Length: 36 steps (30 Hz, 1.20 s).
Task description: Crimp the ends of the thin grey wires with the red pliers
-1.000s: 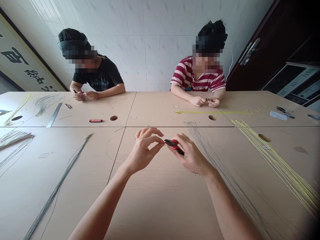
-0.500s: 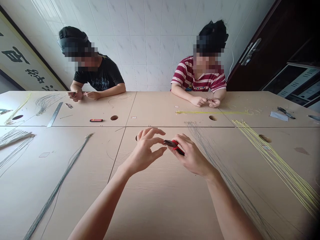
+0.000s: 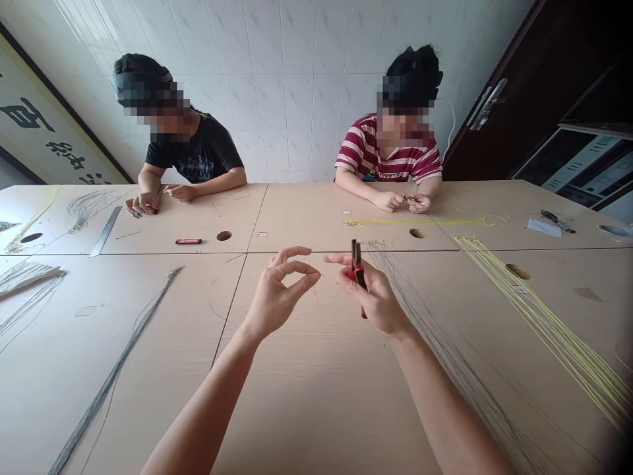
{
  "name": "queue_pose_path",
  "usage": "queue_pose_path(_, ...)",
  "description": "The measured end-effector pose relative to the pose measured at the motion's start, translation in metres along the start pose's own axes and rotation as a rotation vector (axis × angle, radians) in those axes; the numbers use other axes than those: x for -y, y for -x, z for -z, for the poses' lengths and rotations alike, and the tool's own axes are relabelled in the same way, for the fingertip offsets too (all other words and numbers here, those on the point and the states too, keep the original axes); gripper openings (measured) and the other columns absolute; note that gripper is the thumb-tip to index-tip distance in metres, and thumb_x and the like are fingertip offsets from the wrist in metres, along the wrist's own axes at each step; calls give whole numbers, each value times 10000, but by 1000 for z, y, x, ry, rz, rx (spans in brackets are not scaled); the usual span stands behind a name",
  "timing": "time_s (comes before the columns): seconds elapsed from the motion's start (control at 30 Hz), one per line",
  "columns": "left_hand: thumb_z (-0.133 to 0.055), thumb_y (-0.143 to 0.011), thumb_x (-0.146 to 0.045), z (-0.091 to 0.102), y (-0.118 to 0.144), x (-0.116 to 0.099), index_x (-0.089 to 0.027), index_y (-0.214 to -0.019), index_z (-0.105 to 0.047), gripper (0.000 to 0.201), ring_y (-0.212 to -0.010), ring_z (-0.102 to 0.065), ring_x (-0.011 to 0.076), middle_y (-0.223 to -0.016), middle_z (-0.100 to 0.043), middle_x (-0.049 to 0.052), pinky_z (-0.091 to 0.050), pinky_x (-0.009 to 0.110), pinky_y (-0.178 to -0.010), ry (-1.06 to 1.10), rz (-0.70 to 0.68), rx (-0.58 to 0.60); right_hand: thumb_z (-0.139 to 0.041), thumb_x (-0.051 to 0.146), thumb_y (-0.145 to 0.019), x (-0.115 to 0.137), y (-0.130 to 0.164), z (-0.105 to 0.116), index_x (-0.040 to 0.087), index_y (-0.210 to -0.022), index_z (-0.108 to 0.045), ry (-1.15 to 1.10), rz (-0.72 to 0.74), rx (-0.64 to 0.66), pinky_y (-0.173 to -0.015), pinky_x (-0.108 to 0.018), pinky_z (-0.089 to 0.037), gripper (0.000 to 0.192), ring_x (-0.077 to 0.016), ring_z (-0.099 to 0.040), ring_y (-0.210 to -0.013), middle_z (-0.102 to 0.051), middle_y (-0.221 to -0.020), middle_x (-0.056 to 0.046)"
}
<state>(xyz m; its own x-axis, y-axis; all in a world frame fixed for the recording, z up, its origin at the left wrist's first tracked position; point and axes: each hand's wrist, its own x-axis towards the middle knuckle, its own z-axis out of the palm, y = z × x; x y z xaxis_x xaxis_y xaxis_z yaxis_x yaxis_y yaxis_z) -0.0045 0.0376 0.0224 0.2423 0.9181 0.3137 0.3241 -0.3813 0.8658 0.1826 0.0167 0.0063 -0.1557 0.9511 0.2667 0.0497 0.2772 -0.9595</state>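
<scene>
A broad pale-brown surface [image 3: 316, 402] fills the view, with two people, one in black [image 3: 210, 148] and one in stripes [image 3: 359, 155], at its far side, yellow cords [image 3: 539, 316] slanting at right and a green bundle [image 3: 131, 343] at left. Above the middle, the right hand [image 3: 378, 300] has its fingers closed around upright red-handled pliers [image 3: 357, 272], one finger extended; near it, the left hand [image 3: 277, 297] pinches a fine thread [image 3: 322, 275] between thumb and forefinger.

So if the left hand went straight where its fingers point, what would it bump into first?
Probably the right hand, which holds the red-handled pliers. The left hand points across toward it, though depth is hard to judge.
</scene>
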Motion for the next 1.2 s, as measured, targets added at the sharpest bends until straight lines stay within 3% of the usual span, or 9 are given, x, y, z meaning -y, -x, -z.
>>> queue_pose_path(0.13,-692,-807,-355,-1,1,0,-239,-761,-707,127,-1296,-457,269,-1184,-652,70,-427,451,-1005,239,38,-8,-641,360,-866,-8,-2,-21,201,-1070,-642,-526,-196,60,-656,-292,-397,258,-156,-498,-745,-575,-808,-32)
queue_pose_path(0.23,-680,-824,-335,-2,3,-2,-246,-726,-703,134,-1315,-440,247,-775,-697,66,-439,438,-997,304,43,17,-660,331,-860,-11,-1,-34,181,-894,-654,-742,-283,146,-659,-281,-398,154,-140,-495,-717,-547,-751,-19)
queue_pose_path(0.3,-669,-834,-330,-2,5,-1,-247,-714,-695,148,-1318,-438,241,-657,-658,55,-445,437,-987,328,65,26,-659,313,-865,-10,0,-38,182,-833,-634,-814,-304,175,-681,-284,-408,137,-128,-481,-699,-522,-750,-5)
queue_pose_path(0.4,-692,-815,-337,0,7,0,-233,-717,-692,143,-1316,-442,252,-962,-703,72,-436,438,-1000,356,112,1,-678,313,-851,-7,2,-39,192,-807,-602,-855,-311,166,-684,-280,-413,150,-121,-458,-685,-456,-726,21)
queue_pose_path(0.47,-700,-807,-345,1,9,0,-226,-723,-687,146,-1313,-448,253,-1163,-661,66,-409,444,-1031,369,134,-9,-687,329,-844,-5,4,-39,194,-788,-576,-838,-305,142,-675,-275,-409,183,-122,-458,-691,-438,-727,26)
queue_pose_path(0.7,-694,-807,-337,8,13,-10,-231,-769,-678,114,-1326,-429,251,-1261,-622,46,-395,431,-1034,404,110,-42,-691,348,-838,-1,16,-35,189,-745,-515,-661,-340,158,-673,-269,-385,255,-126,-439,-694,-452,-729,17)
queue_pose_path(0.83,-698,-796,-320,20,6,-21,-228,-758,-672,103,-1306,-451,243,-1202,-656,25,-379,411,-1037,477,51,-135,-696,374,-825,5,34,-22,191,-752,-517,-601,-379,154,-675,-285,-388,266,-138,-436,-693,-457,-750,3)
queue_pose_path(1.0,-712,-769,-333,32,-21,-37,-217,-753,-676,123,-1301,-453,254,-1209,-647,12,-379,408,-1022,548,13,-208,-638,355,-879,14,81,15,207,-772,-519,-526,-376,83,-695,-313,-382,218,-160,-437,-716,-436,-729,-3)
queue_pose_path(1.2,-740,-731,-306,18,-64,-40,-210,-745,-670,119,-1295,-456,234,-1161,-656,11,-312,403,-1056,721,35,-225,-607,370,-877,14,171,68,261,-809,-558,-335,-467,-218,-731,-370,-440,137,-209,-468,-764,-455,-799,-37)
